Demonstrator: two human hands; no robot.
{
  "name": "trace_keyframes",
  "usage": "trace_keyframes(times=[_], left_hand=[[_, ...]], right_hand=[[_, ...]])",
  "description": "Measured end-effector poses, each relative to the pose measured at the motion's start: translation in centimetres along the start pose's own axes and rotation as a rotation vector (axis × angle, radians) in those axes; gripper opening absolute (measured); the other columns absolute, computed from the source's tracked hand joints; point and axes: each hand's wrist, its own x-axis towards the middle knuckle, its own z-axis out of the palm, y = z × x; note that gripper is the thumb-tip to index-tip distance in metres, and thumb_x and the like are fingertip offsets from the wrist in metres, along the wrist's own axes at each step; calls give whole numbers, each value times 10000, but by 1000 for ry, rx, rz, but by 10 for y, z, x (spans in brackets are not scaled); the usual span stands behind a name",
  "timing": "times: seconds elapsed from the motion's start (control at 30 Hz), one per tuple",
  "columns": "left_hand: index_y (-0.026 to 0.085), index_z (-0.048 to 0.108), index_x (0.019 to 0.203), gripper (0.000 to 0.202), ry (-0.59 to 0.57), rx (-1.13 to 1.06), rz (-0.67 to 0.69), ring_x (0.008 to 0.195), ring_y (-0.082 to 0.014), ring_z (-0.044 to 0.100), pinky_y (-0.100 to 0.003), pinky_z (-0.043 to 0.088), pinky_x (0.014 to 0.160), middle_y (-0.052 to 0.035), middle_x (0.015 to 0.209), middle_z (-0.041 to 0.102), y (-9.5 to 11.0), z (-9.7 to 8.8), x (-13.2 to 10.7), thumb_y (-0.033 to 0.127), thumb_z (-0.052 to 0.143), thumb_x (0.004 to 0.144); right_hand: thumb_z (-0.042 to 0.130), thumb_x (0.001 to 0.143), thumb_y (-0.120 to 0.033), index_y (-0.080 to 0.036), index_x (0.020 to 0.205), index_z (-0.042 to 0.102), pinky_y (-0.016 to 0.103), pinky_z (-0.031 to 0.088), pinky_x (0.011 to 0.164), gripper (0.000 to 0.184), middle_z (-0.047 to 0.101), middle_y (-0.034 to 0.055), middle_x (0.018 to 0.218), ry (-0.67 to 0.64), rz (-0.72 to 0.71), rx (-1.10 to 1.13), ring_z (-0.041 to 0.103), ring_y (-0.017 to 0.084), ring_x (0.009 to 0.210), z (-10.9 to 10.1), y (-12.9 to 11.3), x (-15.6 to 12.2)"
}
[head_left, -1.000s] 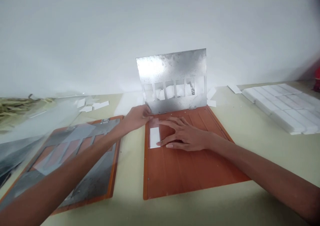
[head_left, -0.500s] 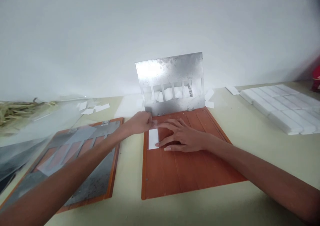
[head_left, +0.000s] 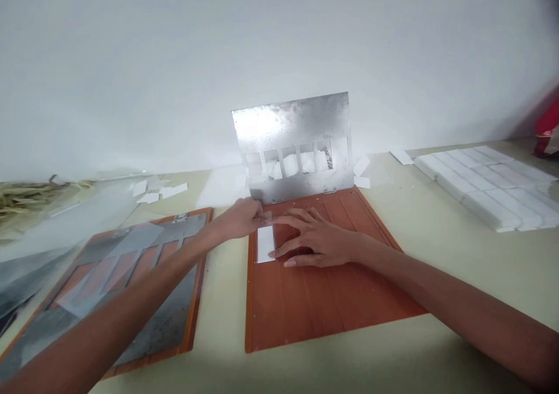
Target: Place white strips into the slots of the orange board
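A small white rectangular card (head_left: pixel 265 245) lies near the left edge of an orange-brown grooved board (head_left: pixel 314 312). At the card's upper end is my left hand (head_left: pixel 242 216), its fingers curled closed; what they pinch, if anything, is hidden. My right hand (head_left: pixel 321 240) rests on the board with fingers spread. Its thumb touches the card's lower right side, and its index fingertip reaches the upper end, close to my left hand. Hinged to the board's far edge, a metal plate (head_left: pixel 292 114) with a row of rectangular cut-outs stands raised.
To the left lies a second board with its slotted metal plate (head_left: pixel 168 318) folded down and a translucent sheet (head_left: pixel 82 295) across it. White stacks (head_left: pixel 484 190) stand at right. Loose white pieces (head_left: pixel 173 191) lie at the back, near dry strips (head_left: pixel 35 193). A red object (head_left: pixel 545 123) is at far right.
The whole view has shifted slightly, so the boards appear a little further left. Both hands keep nearly the same position at the card.
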Motion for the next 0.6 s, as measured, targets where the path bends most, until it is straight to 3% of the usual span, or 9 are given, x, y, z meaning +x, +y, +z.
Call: trace_keyframes(times=[0.3,0.5,0.6], left_hand=[[227,501,818,221,-6,-47,3,794,-227,594,-329,425,660,-45,859,633,-4,3,-11,420,430,898],[225,523,992,363,-40,-104,12,873,-214,624,-324,474,730,-36,977,656,-12,6,-11,562,536,858],[210,572,926,330,-40,-85,26,834,-222,610,-333,460,715,-49,918,645,-11,7,-7,531,527,860]], right_hand=[[416,1013,-581,-439,1268,653,569,242,1140,376,193,-55,1629,10,-2,-23,200,306,1469,2,1,0],[411,1015,-581,-441,1277,647,575,235,1136,380,202,-43,1625,3,7,-21,196,309,1473,2,0,0],[416,1016,-576,-437,1275,649,567,231,1139,375,199,-44,1626,-1,10,-17,192,302,1475,2,0,0]])
